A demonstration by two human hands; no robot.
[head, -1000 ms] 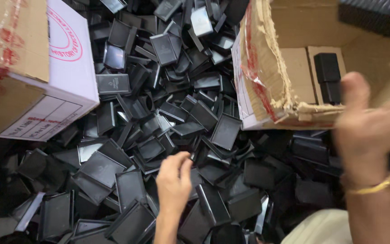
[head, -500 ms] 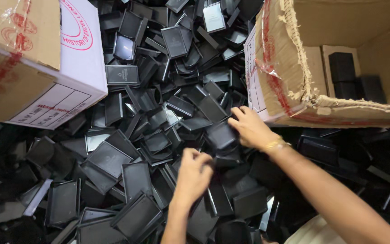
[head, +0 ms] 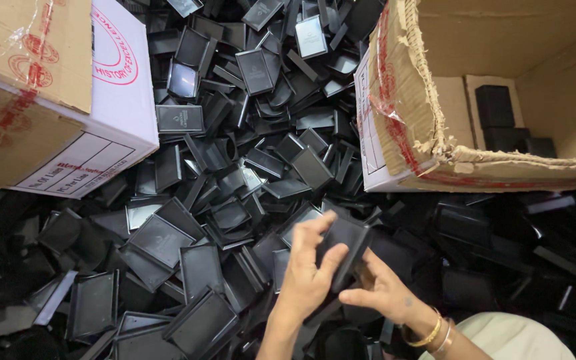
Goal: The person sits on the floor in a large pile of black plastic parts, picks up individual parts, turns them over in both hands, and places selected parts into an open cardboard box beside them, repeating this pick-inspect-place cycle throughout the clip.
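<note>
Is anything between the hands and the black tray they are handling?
Nothing visible: the left hand and the right hand both grip the black tray directly, above the pile of black trays.

pile of plastic trays (head: pixel 235 187) spreads centre, between two boxes | closed cardboard box (head: pixel 48 93) far left, on the pile | open cardboard box (head: pixel 435 127) far right, what look like stacked trays (head: pixel 501 123) inside | both hands at near edge, one tray (head: pixel 345 243) between them

We see both cardboard boxes, the left box (head: pixel 48 93) and the open right box (head: pixel 501 100), cut off by the frame edges. Our left hand (head: pixel 308 277) hides part of the black tray (head: pixel 345 247), and our forearms run off the bottom.
</note>
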